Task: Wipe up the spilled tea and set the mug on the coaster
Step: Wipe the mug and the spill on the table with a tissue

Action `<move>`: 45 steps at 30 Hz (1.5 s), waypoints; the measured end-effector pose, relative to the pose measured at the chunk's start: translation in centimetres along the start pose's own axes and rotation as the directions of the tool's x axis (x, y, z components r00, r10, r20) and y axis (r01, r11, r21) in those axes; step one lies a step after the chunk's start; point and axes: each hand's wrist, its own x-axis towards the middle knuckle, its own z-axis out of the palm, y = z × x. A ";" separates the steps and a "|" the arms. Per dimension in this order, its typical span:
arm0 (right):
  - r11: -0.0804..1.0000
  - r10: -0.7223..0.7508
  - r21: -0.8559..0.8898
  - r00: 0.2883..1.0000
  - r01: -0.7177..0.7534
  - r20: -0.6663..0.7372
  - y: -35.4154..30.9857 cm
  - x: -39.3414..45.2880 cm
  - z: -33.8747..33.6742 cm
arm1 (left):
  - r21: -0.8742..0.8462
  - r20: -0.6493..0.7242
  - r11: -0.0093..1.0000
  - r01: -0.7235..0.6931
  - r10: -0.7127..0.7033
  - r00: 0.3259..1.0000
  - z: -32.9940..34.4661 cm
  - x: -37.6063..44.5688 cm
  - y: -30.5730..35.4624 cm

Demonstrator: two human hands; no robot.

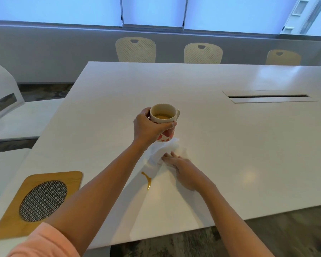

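My left hand (150,127) grips a white mug (163,115) with red hearts, holding it upright just above the white table (230,145); tea is inside. My right hand (182,169) lies flat, fingers pressed on a white tissue (160,152) spread on the table under the mug. A curved streak of spilled tea (147,179) lies on the table just near of the tissue, left of my right wrist. The wooden coaster (39,203) with a round metal mesh centre sits at the table's near left corner.
A cable slot (269,97) is set into the table at the far right. Cream chairs (135,50) stand along the far edge. A white seat (6,112) is at the left. The table's near edge runs just below my forearms.
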 end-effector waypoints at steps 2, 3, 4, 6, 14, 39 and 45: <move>0.991 -0.010 -0.130 1.000 0.006 -0.026 1.3 -1.3 -0.8 | -0.012 0.020 1.000 0.011 -0.010 1.000 1.0 -0.4 -0.2; 0.993 0.001 -0.120 0.999 -0.006 -0.047 2.2 -1.8 -1.3 | -0.019 0.031 1.000 0.022 -0.021 0.999 1.5 -0.6 -0.3; 0.994 0.021 -0.107 0.998 -0.028 -0.067 3.0 -2.4 -1.8 | -0.032 0.043 0.999 0.037 -0.035 0.998 1.9 -0.7 -0.4; 0.988 0.095 -0.110 0.990 -0.106 -0.103 4.7 -3.3 -2.7 | -0.058 0.058 0.996 0.066 -0.063 0.996 2.8 -0.9 -0.6; 0.982 0.154 -0.080 0.973 -0.170 -0.173 6.1 -4.6 -3.2 | -0.050 0.075 0.996 0.069 -0.065 0.995 5.0 -1.2 -1.6; 0.978 0.135 -0.130 0.968 -0.165 -0.213 4.7 -4.7 -2.6 | 0.034 0.260 0.992 0.119 -0.124 0.958 4.8 -1.2 -2.2; 0.962 0.162 -0.188 0.968 -0.199 -0.194 3.0 -4.3 -1.2 | 0.083 0.266 0.978 0.194 -0.209 0.941 2.7 -2.3 -2.8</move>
